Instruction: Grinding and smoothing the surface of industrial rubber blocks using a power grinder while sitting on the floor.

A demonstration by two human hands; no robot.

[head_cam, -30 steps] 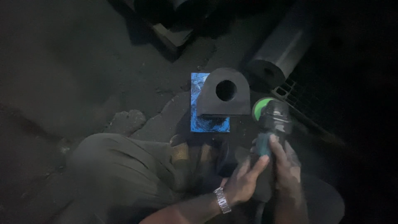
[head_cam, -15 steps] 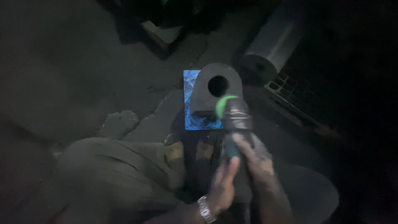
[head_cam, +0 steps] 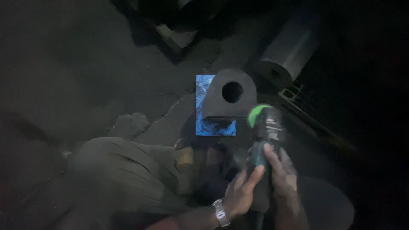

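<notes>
1. Both hands wrap a grinder just right of and below the lug: right hand fingers closed round its body, left hand fingers curled on its side.
2. The lug (dark metal, one round hole) stands on a blue plate.
3. A pipe lies up-right of the lug.

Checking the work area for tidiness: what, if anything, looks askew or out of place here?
Little stands out. The dark metal block with a round hole lies partly over the scratched blue plate, covering its upper right. Both hands grip the green-capped power tool. Dim light hides finer damage.
</notes>
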